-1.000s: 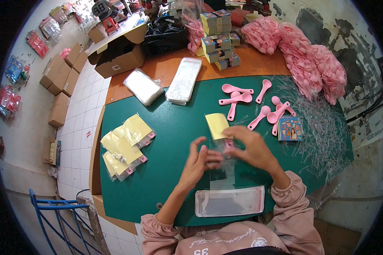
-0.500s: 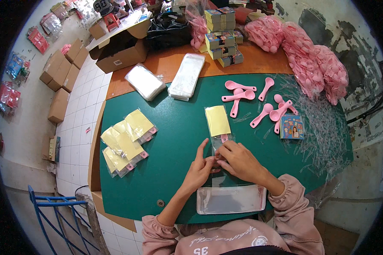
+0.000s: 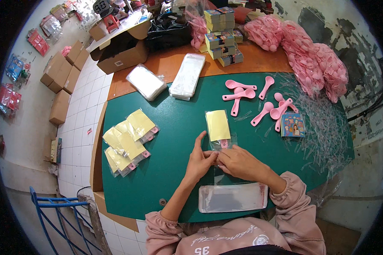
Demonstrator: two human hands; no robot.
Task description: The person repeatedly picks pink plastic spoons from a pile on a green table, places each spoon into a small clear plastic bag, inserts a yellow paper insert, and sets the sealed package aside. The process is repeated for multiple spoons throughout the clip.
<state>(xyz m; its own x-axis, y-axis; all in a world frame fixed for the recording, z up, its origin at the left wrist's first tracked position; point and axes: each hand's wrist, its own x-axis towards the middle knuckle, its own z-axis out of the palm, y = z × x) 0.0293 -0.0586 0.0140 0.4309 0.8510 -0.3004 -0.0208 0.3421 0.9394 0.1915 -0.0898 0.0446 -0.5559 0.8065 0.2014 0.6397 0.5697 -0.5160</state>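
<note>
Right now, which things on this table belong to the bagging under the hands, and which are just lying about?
In the job:
- left hand and right hand, pressing the clear bag with the yellow card
- finished yellow packs
- loose pink spoons
- stack of empty clear bags

Lying about:
- open cardboard box
- black bag
- stacked small boxes
- floor cartons

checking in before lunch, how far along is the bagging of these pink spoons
Done: a fan of filled packets with yellow cards lies on the green mat to the left. In hand: the left hand and right hand press the open end of one more clear packet. Left: loose pink spoons, big bags of pink spoons, and a stack of empty sleeves.
</note>
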